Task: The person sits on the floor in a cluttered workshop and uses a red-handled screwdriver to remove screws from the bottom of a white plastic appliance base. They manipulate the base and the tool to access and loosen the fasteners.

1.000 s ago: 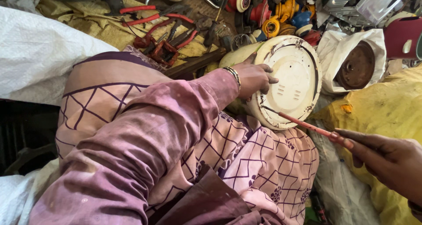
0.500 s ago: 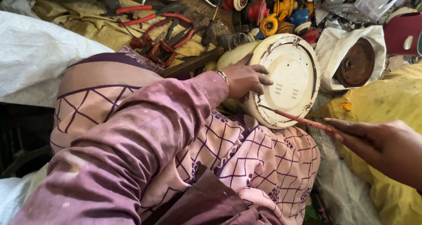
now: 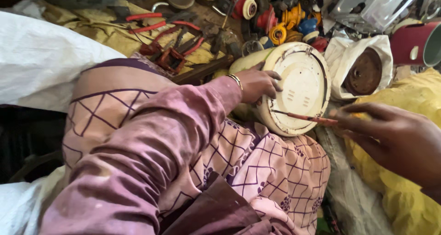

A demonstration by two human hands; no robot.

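A round cream-coloured appliance lies on its side across my lap, its flat dirty base facing me. My left hand, with a bracelet at the wrist, grips the left rim of that base and steadies it. My right hand is shut on a thin red-handled screwdriver, whose tip touches the lower left part of the base. My purple patterned sleeve and skirt fill the foreground.
Red-handled pliers and cutters lie on yellow cloth at the top. Tape rolls and coloured spools sit behind the appliance. A rusty round part in white cloth and a maroon cup are at right. Yellow cloth lies under my right hand.
My right hand has moved left and up, bringing the screwdriver tip further in across the appliance base. My left hand has kept its grip on the rim.
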